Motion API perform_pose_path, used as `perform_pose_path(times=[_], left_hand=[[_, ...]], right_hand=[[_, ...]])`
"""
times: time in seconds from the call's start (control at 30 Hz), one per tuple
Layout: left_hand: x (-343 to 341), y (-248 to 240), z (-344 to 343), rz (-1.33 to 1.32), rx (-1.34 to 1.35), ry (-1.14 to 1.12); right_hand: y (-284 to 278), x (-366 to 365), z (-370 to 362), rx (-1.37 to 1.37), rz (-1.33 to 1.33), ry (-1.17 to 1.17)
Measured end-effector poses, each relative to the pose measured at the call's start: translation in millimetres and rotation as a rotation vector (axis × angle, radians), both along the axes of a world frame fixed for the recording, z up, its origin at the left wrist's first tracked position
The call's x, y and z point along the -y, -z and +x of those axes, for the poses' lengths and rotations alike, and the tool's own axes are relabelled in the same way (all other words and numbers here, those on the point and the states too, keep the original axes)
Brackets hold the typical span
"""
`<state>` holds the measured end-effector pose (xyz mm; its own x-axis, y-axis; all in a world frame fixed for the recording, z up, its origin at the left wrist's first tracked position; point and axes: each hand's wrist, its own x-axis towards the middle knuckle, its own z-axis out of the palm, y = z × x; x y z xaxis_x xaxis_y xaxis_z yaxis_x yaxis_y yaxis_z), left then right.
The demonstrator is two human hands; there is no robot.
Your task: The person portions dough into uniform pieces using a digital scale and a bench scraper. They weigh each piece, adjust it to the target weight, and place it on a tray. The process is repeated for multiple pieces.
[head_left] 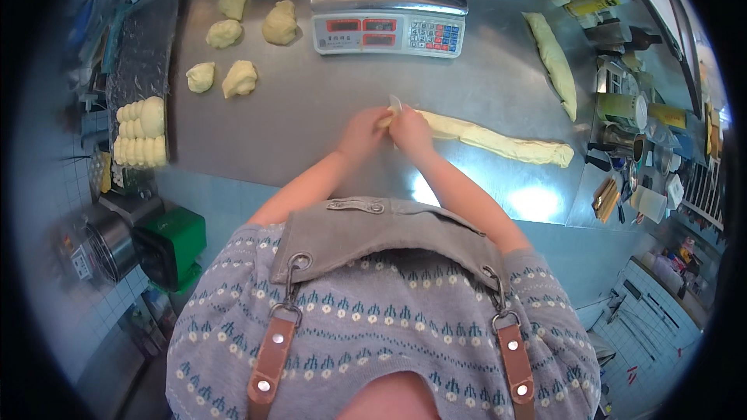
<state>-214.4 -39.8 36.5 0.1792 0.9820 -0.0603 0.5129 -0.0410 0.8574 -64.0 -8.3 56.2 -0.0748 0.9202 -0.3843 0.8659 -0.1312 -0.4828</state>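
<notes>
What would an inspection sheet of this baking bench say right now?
Surface: steel table, bare patches shiny.
Job's things: long dough roll; left hand and right hand meet at its end by a scraper.
Clutter: dough lumps, scale, second dough roll, jars and tools at right.
Grippers: bare hands, grip unclear.
Cables: nothing seen.
Surroundings: tray of shaped dough, tiled wall.

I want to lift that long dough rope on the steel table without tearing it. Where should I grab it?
Probably under its middle and free right end, from the near side. The dough rope is long, thin and flat on the table, so one-end lifting may stretch it. Both hands, left and right, are at its left end.
</notes>
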Motion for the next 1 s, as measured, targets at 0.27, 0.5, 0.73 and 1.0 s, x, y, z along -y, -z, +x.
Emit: perform_pose_path(times=[0.27,0.5,0.73,1.0], left_hand=[[-135.4,-121.1,-45.0,0.300,0.681,-0.297],[-242.0,-192.1,-35.1,0.425,0.643,-0.317],[-243.8,-111.0,-19.7,0.430,-0.318,-0.089],[-50.3,-14.6,37.8,0.171,-0.088,0.492]], right_hand=[[-120.0,43.4,66.0,0.126,0.219,-0.084],[-178.3,63.5,82.6,0.199,0.482,0.003],[-94.7,57.7,88.6,-0.013,0.222,0.236],[-23.5,14.0,67.6,0.013,0.017,0.182]])
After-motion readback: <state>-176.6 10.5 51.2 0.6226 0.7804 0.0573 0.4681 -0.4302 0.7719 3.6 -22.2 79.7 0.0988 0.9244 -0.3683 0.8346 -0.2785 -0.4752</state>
